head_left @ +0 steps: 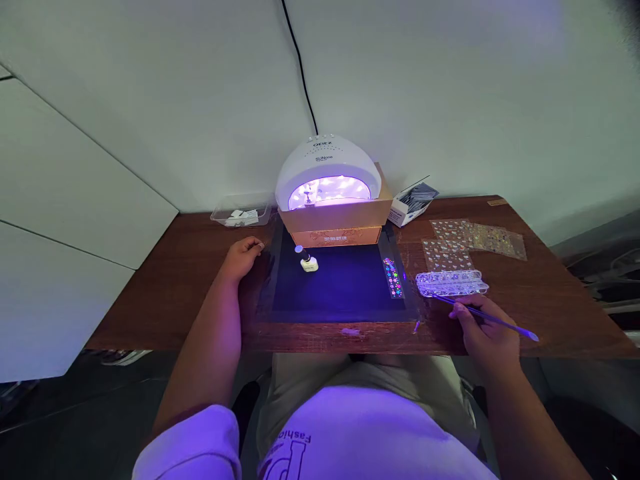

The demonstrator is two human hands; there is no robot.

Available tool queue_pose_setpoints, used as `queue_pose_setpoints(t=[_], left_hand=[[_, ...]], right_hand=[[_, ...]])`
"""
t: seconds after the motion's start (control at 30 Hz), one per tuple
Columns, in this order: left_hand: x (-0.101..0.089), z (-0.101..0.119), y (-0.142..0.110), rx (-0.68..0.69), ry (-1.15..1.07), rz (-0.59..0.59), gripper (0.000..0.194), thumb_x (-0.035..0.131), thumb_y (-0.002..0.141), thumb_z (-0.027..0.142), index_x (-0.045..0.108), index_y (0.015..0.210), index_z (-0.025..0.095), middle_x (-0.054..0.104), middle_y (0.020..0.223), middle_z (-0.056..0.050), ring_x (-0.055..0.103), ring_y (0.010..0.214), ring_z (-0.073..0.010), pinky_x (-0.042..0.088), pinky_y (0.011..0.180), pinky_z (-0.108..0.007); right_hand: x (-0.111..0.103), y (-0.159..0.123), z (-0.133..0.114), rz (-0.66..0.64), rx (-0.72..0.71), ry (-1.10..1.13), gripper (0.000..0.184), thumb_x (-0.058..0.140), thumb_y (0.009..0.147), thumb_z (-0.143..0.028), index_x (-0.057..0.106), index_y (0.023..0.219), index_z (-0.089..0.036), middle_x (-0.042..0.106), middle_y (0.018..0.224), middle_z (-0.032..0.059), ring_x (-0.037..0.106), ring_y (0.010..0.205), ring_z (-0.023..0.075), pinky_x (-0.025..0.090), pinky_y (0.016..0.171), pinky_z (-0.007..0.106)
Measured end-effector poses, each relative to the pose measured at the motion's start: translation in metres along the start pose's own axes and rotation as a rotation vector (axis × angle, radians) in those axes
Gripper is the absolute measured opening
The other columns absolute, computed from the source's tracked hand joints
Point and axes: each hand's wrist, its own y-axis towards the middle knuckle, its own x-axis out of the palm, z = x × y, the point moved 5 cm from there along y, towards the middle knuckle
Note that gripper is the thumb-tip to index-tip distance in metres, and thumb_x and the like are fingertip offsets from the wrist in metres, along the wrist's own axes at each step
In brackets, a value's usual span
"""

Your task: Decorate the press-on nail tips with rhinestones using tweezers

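My right hand [489,328] grips a slim pen-like tool [510,325] with a flattened, violet-lit rear end. Its front tip reaches the near edge of a clear compartment case [453,283] full of small shiny pieces. My left hand [243,258] rests on the table left of the dark mat, fingers curled and thumb against the fingertips; whatever is pinched there is too small to make out. Right of that hand, a small nail polish bottle [309,264] with a dark cap stands on the mat. A strip of bright stickers [393,278] lies at the mat's right side.
A white nail lamp [327,160], glowing violet inside, sits on a cardboard box [337,237] at the back. A clear tray [241,217] with white pieces is left of it; an open carton of packets [413,203] is right. Sticker sheets [447,255] lie behind the case.
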Motion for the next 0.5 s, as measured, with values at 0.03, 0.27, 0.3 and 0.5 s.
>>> queue_pose_setpoints(t=[0.03,0.27,0.3,0.5], left_hand=[[0.0000,-0.0002,0.0001,-0.001,-0.001,-0.001,0.032,0.061,0.097,0.040,0.064,0.114,0.014,0.067,0.109,-0.007,0.066,0.095,-0.0180,0.059,0.084,-0.038],[-0.0010,-0.0015,-0.0002,-0.015,-0.005,-0.010,0.033,0.061,0.097,0.041,0.063,0.117,0.014,0.067,0.112,-0.008,0.066,0.097,-0.0190,0.059,0.085,-0.039],[-0.0009,-0.0020,0.0000,-0.016,-0.006,-0.012,0.033,0.061,0.097,0.040,0.063,0.117,0.014,0.067,0.112,-0.008,0.066,0.097,-0.0190,0.059,0.085,-0.039],[0.0004,-0.0062,0.0027,-0.017,-0.007,-0.019,0.034,0.061,0.097,0.040,0.063,0.118,0.014,0.066,0.114,-0.008,0.066,0.099,-0.0195,0.058,0.086,-0.040]], right_hand=[[0.0003,0.0000,0.0004,0.001,0.003,-0.002,0.023,0.061,0.087,-0.045,0.065,0.081,-0.023,0.067,0.069,0.0012,0.063,0.066,0.0191,0.049,0.065,0.032],[-0.0001,0.0008,-0.0047,0.015,0.005,0.003,0.024,0.061,0.087,-0.044,0.065,0.079,-0.023,0.067,0.066,0.0012,0.064,0.064,0.0189,0.050,0.062,0.031],[-0.0005,0.0009,-0.0057,0.015,0.006,0.004,0.024,0.061,0.087,-0.044,0.065,0.078,-0.023,0.067,0.066,0.0014,0.064,0.064,0.0189,0.050,0.062,0.031],[-0.0013,0.0007,-0.0054,0.008,0.017,0.010,0.025,0.061,0.087,-0.046,0.065,0.082,-0.022,0.068,0.065,0.0015,0.065,0.063,0.0194,0.051,0.062,0.031]])
